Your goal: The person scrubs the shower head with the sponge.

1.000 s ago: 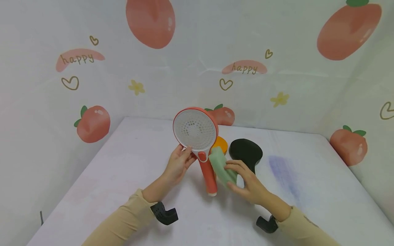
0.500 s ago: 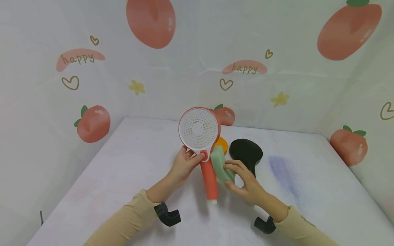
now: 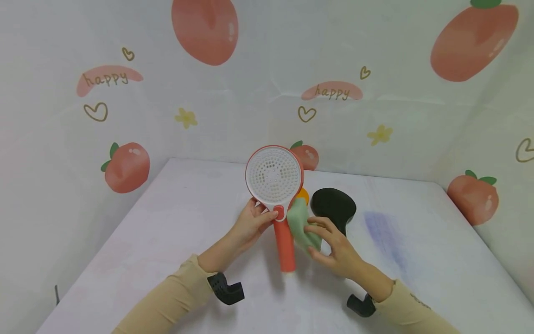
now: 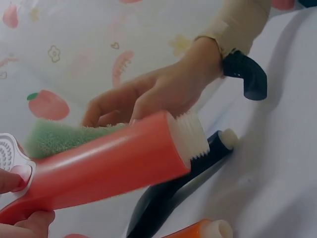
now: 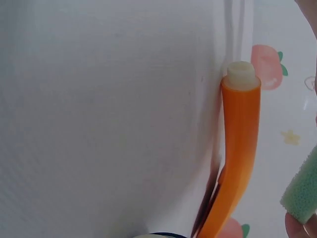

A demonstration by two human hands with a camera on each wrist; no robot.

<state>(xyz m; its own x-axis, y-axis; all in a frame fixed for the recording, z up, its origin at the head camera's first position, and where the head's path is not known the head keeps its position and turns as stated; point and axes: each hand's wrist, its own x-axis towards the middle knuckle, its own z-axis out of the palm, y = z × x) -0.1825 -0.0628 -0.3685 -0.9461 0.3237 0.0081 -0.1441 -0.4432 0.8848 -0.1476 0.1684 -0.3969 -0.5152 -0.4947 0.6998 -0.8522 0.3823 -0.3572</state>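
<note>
Upright above the table, a red shower head (image 3: 273, 176) shows its white nozzle face in the head view. My left hand (image 3: 249, 226) grips it at the neck, with the thumb on the red button. In the left wrist view, its red handle (image 4: 109, 161) ends in a white threaded fitting. My right hand (image 3: 340, 250) pinches a pale green sponge (image 3: 302, 227) between thumb and fingers. The sponge lies along the right side of the handle, just below the head; the left wrist view shows it against the handle (image 4: 64, 139).
Behind the sponge lies an orange shower head (image 3: 305, 195), mostly hidden; its handle (image 5: 241, 134) shows in the right wrist view. A black shower head (image 3: 333, 204) rests on the white table (image 3: 187, 199) to the right. A patterned cloth (image 3: 250, 106) hangs behind.
The red shower head has shifted slightly right and now faces more squarely forward. My left thumb has come onto its button. The sponge's shape changes slightly against the handle.
</note>
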